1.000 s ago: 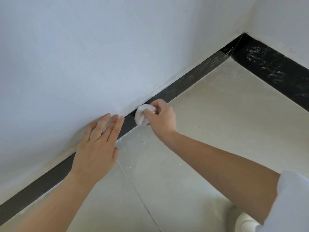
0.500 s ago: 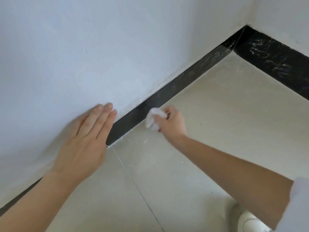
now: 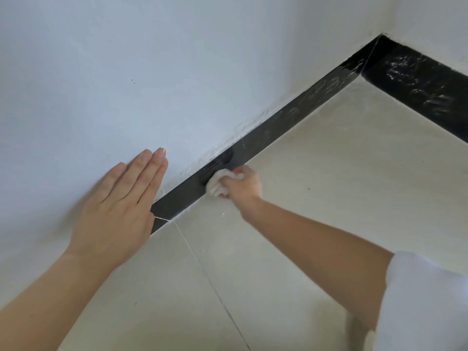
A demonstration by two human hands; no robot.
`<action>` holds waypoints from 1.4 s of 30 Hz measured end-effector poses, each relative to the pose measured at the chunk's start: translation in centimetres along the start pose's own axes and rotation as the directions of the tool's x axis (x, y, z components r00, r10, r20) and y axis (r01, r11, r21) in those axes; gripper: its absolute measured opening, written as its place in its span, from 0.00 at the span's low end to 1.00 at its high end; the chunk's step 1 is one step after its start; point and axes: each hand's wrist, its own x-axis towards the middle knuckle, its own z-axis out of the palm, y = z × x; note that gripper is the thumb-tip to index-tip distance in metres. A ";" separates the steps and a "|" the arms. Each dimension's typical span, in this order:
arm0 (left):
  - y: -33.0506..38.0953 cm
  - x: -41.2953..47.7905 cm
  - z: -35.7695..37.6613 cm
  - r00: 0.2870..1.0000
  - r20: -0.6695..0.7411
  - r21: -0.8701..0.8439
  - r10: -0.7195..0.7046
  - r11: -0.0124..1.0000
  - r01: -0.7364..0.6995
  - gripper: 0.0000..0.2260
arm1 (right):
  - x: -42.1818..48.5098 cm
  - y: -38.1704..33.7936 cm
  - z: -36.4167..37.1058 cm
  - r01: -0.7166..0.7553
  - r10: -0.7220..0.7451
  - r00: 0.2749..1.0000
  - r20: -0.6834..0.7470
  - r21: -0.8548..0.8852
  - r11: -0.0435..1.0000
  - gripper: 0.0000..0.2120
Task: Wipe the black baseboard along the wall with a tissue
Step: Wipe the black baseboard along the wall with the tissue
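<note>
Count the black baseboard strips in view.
2. One baseboard runs along the left wall, where the right hand presses the tissue; the second baseboard lines the far wall beyond the corner. More may lie out of view.

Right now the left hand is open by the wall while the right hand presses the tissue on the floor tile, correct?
Not quite: in the head view the right hand presses the tissue against the black baseboard instead. The rest holds.

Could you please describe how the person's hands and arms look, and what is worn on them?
The left hand and the right hand are bare, with no gloves, rings or watch visible. Both forearms are uncovered. A white sleeve covers the right upper arm; no sleeve shows on the left.
</note>
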 end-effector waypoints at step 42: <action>1.9 14.0 -3.0 0.955 -0.193 0.360 0.224 0.922 -0.144 0.30 | 1.4 -3.0 -8.3 0.272 -0.206 0.956 0.209 -0.362 0.892 0.04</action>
